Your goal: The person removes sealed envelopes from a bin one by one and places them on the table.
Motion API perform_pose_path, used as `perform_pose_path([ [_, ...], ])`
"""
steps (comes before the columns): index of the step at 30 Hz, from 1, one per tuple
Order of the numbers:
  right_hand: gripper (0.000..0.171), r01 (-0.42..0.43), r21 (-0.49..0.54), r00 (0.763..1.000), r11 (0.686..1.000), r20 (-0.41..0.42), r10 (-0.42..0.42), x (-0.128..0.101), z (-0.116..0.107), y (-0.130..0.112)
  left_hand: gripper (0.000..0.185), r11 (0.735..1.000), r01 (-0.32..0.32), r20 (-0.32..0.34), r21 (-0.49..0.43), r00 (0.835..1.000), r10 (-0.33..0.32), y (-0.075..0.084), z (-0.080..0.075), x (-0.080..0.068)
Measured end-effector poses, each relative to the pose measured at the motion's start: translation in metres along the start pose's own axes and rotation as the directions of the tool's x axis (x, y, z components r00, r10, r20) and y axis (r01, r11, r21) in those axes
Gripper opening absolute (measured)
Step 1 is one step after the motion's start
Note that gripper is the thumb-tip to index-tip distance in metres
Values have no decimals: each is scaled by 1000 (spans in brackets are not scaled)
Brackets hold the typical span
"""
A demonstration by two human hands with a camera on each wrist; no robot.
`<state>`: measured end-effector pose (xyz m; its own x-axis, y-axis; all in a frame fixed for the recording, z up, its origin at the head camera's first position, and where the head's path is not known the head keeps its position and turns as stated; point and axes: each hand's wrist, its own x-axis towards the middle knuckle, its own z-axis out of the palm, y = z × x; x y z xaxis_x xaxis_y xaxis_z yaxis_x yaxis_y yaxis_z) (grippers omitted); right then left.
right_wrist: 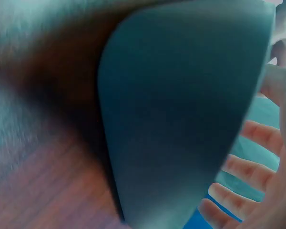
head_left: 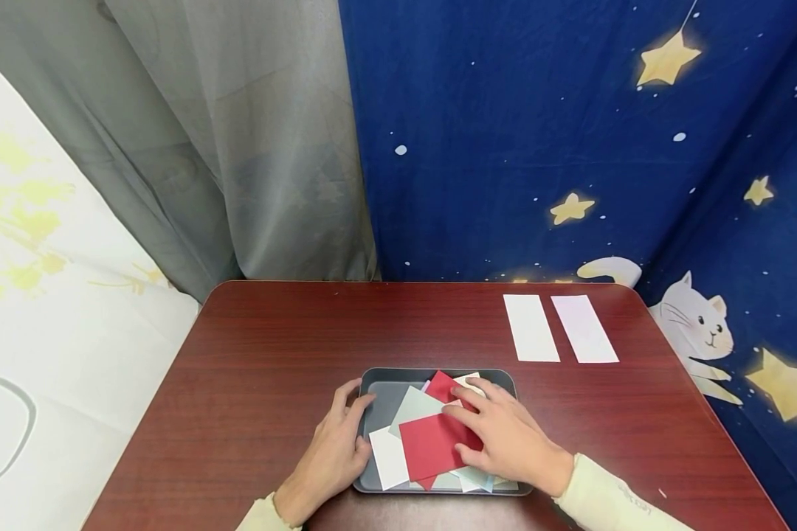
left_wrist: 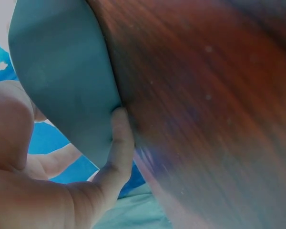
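Head view: grey curtain point(head_left: 292, 147) and dark blue star-printed curtain point(head_left: 471, 184) behind a reddish-brown wood-grain table point(head_left: 259, 369). Two narrow paper slips near the far right corner, one white point(head_left: 531, 328), one pale pinkish point(head_left: 584, 330), side by side, apart. Near edge: a shallow dark grey rectangular tray point(head_left: 381, 394) with rounded corners, long side across the person. Inside, loose overlapping paper pieces; uppermost, a red rectangular paper sheet point(head_left: 432, 446), over a white paper piece point(head_left: 390, 457) and a pale grey-green one point(head_left: 415, 409).

Key relation: the red sheet lies to the left of and partly under the right hand point(head_left: 505, 435), clearly the nearer one; its long axis runs crosswise, right end tipped away from the person. Right fingers spread wide, thumb apart; no clear grip on the sheet. Left hand point(head_left: 335, 450) at the tray's left side, fingers parted.

Left wrist view: one extended finger touches the tray's outer wall; others beyond the rim.

Right wrist view: tray wall fills the middle; fingers fanned beyond the rim. Paper hidden here, fingertip contact cannot be told.
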<state>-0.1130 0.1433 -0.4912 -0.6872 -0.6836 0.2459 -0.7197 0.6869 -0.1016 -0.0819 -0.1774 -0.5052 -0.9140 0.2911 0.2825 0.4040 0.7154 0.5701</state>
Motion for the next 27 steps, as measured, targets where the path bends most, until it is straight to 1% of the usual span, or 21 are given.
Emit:
perform_pose_path([
  [5,57,43,-7,999,999,27,-43,-2,2,-6,66,1000,-16,-4,2,1000,16,-1,1,0],
  [12,56,96,49,991,994,87,-100,-4,3,-7,66,999,-36,-14,9,999,36,-2,2,1],
  [16,59,113,48,987,992,108,-118,-6,4,-5,66,999,-40,-18,11,999,41,-2,2,0],
  [21,59,125,51,985,991,113,-130,-6,4,-4,66,999,-36,-16,11,999,36,-2,2,0],
  [27,58,110,61,984,992,137,-117,-6,2,-7,65,1000,-24,-2,15,1000,24,-1,1,1],
])
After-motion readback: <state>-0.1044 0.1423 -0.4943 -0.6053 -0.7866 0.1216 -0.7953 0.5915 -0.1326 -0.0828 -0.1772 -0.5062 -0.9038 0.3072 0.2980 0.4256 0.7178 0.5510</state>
